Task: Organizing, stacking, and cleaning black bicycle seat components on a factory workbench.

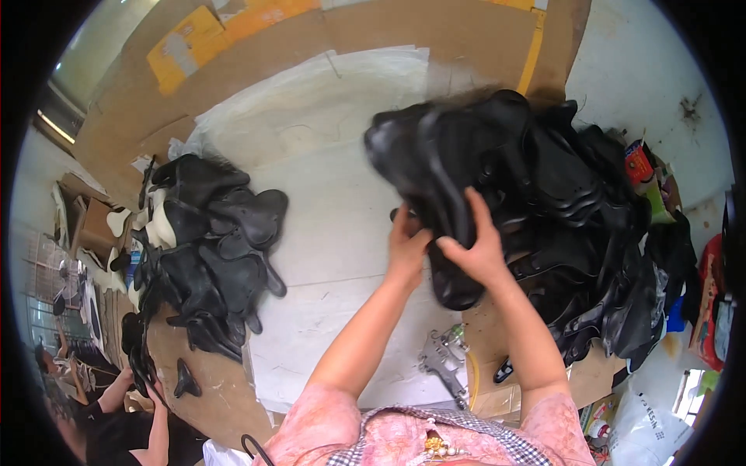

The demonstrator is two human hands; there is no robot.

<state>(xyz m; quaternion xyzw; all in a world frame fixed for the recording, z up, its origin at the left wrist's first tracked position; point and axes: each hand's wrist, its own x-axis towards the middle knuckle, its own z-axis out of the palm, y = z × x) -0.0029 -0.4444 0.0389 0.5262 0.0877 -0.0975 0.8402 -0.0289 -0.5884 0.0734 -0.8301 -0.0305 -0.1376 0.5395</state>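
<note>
A black leather saddle [443, 179], blurred by motion, is held up over the table between both my hands. My left hand [408, 245] grips its near left edge with bent fingers. On the near right side, my right hand [478, 245] is closed on the same saddle, thumb toward me. Close behind and to the right rises a large pile of black leather saddles [559, 179], and the held one overlaps it in view. On the tabletop nearer my body lies a metal air tool, like a staple gun [445, 361], with a yellow hose [474, 373].
Another heap of black leather saddle pieces [217, 248] covers the table's left side. A small black leather piece [185, 379] lies on cardboard nearby. At the lower left a co-worker's hands [151, 388] hold black leather. Cardboard [373, 31] walls the far edge. A clear plastic bag [649, 419] sits lower right.
</note>
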